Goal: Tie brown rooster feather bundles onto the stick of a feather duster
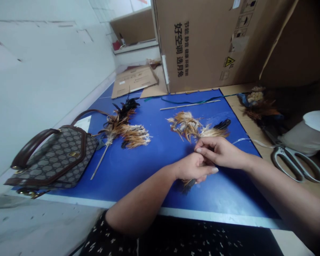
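My left hand (pixel 193 168) is closed around a small bunch of brown and dark feathers (pixel 188 185), whose tips stick out below the fist. My right hand (pixel 219 151) rests against it from above, its fingers pinched together at the top of that bunch. Just beyond the hands lies a loose heap of tan and black feathers (pixel 192 127) on the blue table top (pixel 138 167). A thin clear strand (pixel 246 140) runs from the right hand toward the right.
A feather duster on a thin stick (pixel 122 131) lies left of centre, beside a patterned brown handbag (pixel 54 158). Scissors (pixel 296 161), a white roll (pixel 313 133) and more feathers (pixel 258 105) sit at the right. A large cardboard box (pixel 202 42) stands behind; a long thin stick (pixel 189 104) lies before it.
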